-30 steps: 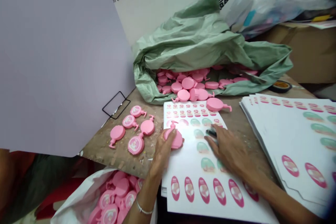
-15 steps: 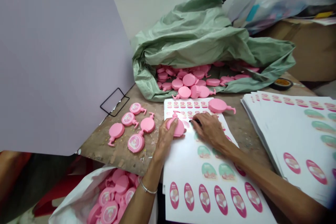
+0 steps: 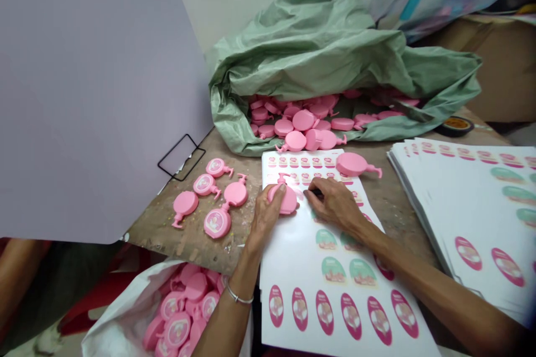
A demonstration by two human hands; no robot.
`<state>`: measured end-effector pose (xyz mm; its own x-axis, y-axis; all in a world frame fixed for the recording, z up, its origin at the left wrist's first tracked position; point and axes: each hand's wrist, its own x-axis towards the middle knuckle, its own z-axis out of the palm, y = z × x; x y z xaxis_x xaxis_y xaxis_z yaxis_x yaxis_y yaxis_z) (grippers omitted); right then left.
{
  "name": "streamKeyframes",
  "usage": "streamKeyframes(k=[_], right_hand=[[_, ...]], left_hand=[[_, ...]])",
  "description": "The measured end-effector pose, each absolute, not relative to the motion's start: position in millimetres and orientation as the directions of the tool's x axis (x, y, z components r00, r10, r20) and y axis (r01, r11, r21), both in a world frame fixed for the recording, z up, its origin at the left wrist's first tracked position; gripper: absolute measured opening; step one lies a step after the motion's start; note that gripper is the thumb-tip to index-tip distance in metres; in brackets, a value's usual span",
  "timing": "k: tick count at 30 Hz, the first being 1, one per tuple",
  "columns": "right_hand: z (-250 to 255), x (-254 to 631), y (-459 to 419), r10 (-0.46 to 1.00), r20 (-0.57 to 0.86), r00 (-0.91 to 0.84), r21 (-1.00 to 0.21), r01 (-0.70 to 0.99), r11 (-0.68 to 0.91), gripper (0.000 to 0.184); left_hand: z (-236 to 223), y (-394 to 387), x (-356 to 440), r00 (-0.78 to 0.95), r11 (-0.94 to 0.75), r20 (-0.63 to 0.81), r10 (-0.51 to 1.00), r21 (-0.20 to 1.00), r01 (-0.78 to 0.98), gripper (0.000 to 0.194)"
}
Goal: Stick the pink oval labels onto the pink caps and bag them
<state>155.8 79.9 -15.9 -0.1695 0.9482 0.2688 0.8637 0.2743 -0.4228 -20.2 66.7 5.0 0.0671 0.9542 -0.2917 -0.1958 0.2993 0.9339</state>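
My left hand (image 3: 264, 217) grips a pink plastic piece shaped like a flat pump bottle (image 3: 288, 199), pressing it onto a white sticker sheet (image 3: 301, 256). Between the fingers of my right hand (image 3: 333, 203) is a small dark tool (image 3: 315, 192), its tip close to that pink piece. The sheet carries rows of small pink labels, green labels and pink oval labels. Another pink bottle-shaped piece (image 3: 354, 164) lies loose at the sheet's far edge. Several more (image 3: 216, 223) lie on the worktop left of the sheet, most bearing labels.
A green plastic bag (image 3: 310, 56) spills pink pieces at the back. A white bag (image 3: 121, 312) of labelled pieces sits lower left. A stack of sticker sheets (image 3: 460, 201) lies right. A lilac board (image 3: 92, 95) blocks the left. A tape roll (image 3: 455, 125) stands behind the stack.
My right hand has moved up the sheet from its lower right to beside the pink piece in my left hand. The left hand keeps its hold, and the view has tilted slightly.
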Motion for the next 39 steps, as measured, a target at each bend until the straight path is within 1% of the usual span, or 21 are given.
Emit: streamKeyframes(k=[3, 6, 8, 12, 16, 20, 22, 24, 25, 26, 27, 29, 30, 31, 32, 35, 39], right_hand=[[-10.4, 153.3, 82.8, 0.97, 0.22, -0.107, -0.459, 0.866, 0.2, 0.016], [-4.7, 152.7, 89.8, 0.989, 0.141, -0.04, -0.598, 0.793, 0.117, 0.02], [-1.3, 153.0, 95.9, 0.997, 0.073, -0.036, -0.697, 0.713, 0.077, 0.025], [5.1, 153.6, 105.2, 0.997, -0.025, -0.076, -0.805, 0.592, 0.025, 0.032], [12.3, 151.9, 105.4, 0.994, -0.088, -0.067, -0.867, 0.496, -0.043, 0.038], [16.7, 150.5, 104.8, 0.991, -0.123, -0.057, -0.896, 0.436, -0.086, 0.043], [17.9, 151.5, 106.8, 0.987, -0.142, -0.079, -0.895, 0.437, -0.094, 0.043], [19.1, 153.4, 109.4, 0.981, -0.153, -0.117, -0.869, 0.489, -0.077, 0.041], [19.7, 154.5, 110.4, 0.98, -0.144, -0.136, -0.838, 0.544, -0.047, 0.04], [20.0, 155.6, 111.2, 0.982, -0.11, -0.152, -0.78, 0.626, 0.01, 0.038], [20.0, 156.7, 111.4, 0.985, -0.056, -0.162, -0.691, 0.718, 0.079, 0.035], [18.2, 158.5, 110.1, 0.982, 0.067, -0.177, -0.472, 0.861, 0.188, 0.029], [16.5, 159.2, 108.6, 0.976, 0.114, -0.186, -0.383, 0.898, 0.216, 0.026], [14.4, 159.6, 106.7, 0.97, 0.144, -0.195, -0.327, 0.916, 0.233, 0.024], [12.0, 159.7, 104.6, 0.967, 0.155, -0.204, -0.303, 0.921, 0.243, 0.023], [6.0, 158.2, 98.7, 0.96, 0.146, -0.237, -0.281, 0.921, 0.27, 0.023], [6.4, 153.4, 98.1, 0.963, 0.122, -0.242, -0.282, 0.922, 0.267, 0.02]], left_hand=[[2.8, 65.1, -20.5, 0.059, 0.282, -0.276, 0.959, 0.939, -0.196, 0.045], [0.8, 62.5, -19.3, -0.011, 0.245, -0.254, 0.967, 0.943, -0.226, 0.042], [0.1, 60.9, -17.9, -0.047, 0.232, -0.251, 0.967, 0.94, -0.25, 0.041], [1.3, 58.7, -16.7, -0.053, 0.189, -0.215, 0.975, 0.931, -0.312, 0.043], [3.1, 57.1, -19.1, -0.058, 0.153, -0.19, 0.98, 0.909, -0.389, 0.04], [0.5, 55.5, -19.8, -0.093, 0.112, -0.16, 0.983, 0.915, -0.389, 0.041], [-2.1, 54.8, -19.0, -0.118, 0.096, -0.153, 0.981, 0.918, -0.386, 0.043], [-4.3, 54.1, -17.9, -0.131, 0.081, -0.139, 0.982, 0.923, -0.375, 0.043], [-5.0, 53.9, -17.3, -0.141, 0.073, -0.132, 0.981, 0.929, -0.363, 0.043], [-5.4, 53.7, -16.9, -0.155, 0.066, -0.127, 0.98, 0.935, -0.349, 0.044], [-5.5, 53.5, -16.4, -0.17, 0.061, -0.124, 0.978, 0.94, -0.334, 0.045], [-5.1, 53.4, -15.9, -0.188, 0.065, -0.128, 0.974, 0.948, -0.312, 0.048], [-4.9, 53.5, -15.8, -0.183, 0.077, -0.138, 0.973, 0.949, -0.306, 0.05], [-4.7, 53.7, -15.8, -0.17, 0.092, -0.148, 0.974, 0.95, -0.3, 0.05], [-4.7, 54.0, -15.9, -0.151, 0.109, -0.158, 0.976, 0.95, -0.291, 0.05], [-5.3, 55.7, -17.0, -0.102, 0.153, -0.184, 0.978, 0.955, -0.255, 0.05], [-5.9, 58.3, -19.0, -0.066, 0.176, -0.195, 0.979, 0.96, -0.218, 0.049]])
